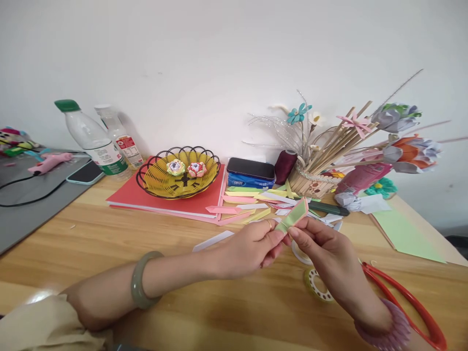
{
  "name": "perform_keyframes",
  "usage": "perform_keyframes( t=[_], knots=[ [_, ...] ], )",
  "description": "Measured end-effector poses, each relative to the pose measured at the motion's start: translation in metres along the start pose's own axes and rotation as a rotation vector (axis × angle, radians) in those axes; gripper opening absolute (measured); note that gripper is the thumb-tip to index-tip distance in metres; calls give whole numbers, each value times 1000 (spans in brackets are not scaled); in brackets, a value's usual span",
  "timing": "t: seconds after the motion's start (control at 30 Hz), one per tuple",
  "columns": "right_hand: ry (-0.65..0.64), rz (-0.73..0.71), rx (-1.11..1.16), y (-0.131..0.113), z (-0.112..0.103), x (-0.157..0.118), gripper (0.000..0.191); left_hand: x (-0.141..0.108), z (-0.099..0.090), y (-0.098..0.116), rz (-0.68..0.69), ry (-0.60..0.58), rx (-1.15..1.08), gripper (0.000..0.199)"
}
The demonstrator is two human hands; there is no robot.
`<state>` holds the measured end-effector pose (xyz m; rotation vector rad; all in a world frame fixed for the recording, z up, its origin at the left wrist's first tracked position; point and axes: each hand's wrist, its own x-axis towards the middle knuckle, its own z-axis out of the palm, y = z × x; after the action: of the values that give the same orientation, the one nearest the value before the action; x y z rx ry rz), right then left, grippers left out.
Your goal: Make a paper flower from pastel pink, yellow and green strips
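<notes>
Both hands meet around a folded strip of green paper [294, 215], with a pink edge showing along its upper right side. My left hand [252, 246] pinches the strip's lower left end between thumb and fingers. From the other side, my right hand [323, 246] grips the same strip with thumb and fingertips. On the tabletop beneath the hands lie a roll of tape [319, 284] and a second, paler ring, partly hidden by my right hand. Folded paper strips [239, 199] in pink, green, yellow and white are scattered just behind.
A yellow basket [153, 178] holding two paper flowers sits on red paper [124, 195]. Red-handled scissors [405, 297] lie at right, near green paper sheets [409, 234]. Behind stand a phone on a blue pack [250, 180], a stick-filled holder [310, 184] and bottles [97, 141].
</notes>
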<state>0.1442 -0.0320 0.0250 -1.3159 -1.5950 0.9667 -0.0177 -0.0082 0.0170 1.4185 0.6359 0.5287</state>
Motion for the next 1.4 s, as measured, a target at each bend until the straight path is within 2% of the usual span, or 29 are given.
perform_keyframes(
  t=[0.23, 0.43, 0.5, 0.6, 0.67, 0.83, 0.93, 1.03, 1.17, 1.4],
  knots=[
    [-27, -29, 34, -7, 1, -1, 24, 1, 1, -3, 29, 31, -35, 27],
    [-58, -88, -80, -6, -1, 1, 23, 0, -3, -1, 113, 107, 206, 26],
    [-52, -95, -100, -5, -1, 1, 23, 1, -5, 1, 122, 119, 148, 22],
    [-12, -104, -110, -3, -1, 1, 19, 5, -6, 5, 124, 69, -34, 28],
    [10, -99, -106, -2, -2, 2, 20, 8, -6, 6, 103, 84, -141, 26],
    [17, -60, -71, 0, -1, 3, 21, 14, -5, 5, 27, 327, -281, 25],
    [-7, -33, -57, 0, 0, 4, 21, 15, -5, 4, 79, 466, -244, 19],
    [-51, -10, -65, 0, 0, 4, 21, 14, -7, 3, 157, 530, -122, 12],
    [-70, 8, -89, -1, 1, 5, 22, 13, -9, 1, 193, 541, 11, 12],
    [-27, 24, -110, -4, 3, 4, 22, 14, -13, -3, 248, 516, 77, 11]
  ],
)
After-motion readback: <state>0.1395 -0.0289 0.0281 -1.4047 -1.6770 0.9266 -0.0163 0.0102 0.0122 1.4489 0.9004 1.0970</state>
